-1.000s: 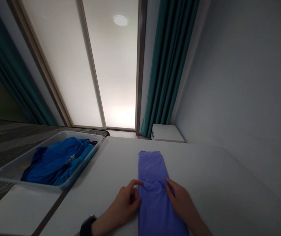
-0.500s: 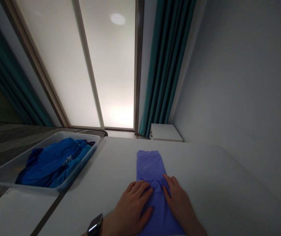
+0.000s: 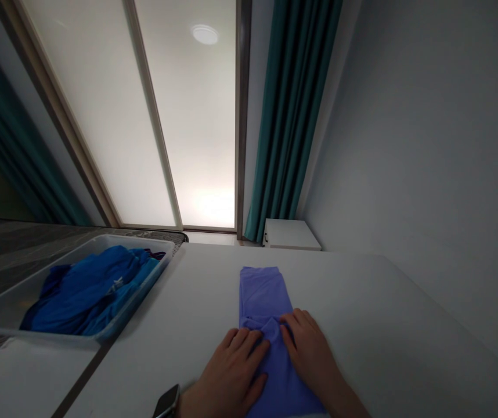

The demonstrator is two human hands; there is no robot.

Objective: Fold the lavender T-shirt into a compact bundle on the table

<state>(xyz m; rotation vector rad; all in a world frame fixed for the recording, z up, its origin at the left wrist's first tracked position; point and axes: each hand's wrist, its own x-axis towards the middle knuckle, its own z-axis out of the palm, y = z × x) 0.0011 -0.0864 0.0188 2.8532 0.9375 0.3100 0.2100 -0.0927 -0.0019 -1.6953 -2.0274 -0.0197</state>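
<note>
A smooth purple garment (image 3: 264, 290) lies as a long folded strip on the white table, its narrow end pointing away from me. A crosswise fold with small wrinkles runs over it near my fingertips. My left hand (image 3: 235, 368) rests on its left edge, fingers stretched forward and thumb apart; a dark smartwatch (image 3: 167, 400) is on that wrist. On the opposite edge, my right hand (image 3: 312, 351) touches the cloth by the fold with its fingertips, thumb spread from the fingers. What kind of garment it is, I cannot tell.
A clear plastic bin (image 3: 96, 339) with crumpled blue clothes (image 3: 96, 284) stands at the left of the white table (image 3: 188, 302). A small white cabinet (image 3: 290, 234) is beyond the far edge, before a teal curtain (image 3: 290, 116). A grey wall (image 3: 427, 145) borders the right.
My right hand has shifted slightly left and inward over the fold. My left hand has slid a little toward me. The view has turned slightly.
</note>
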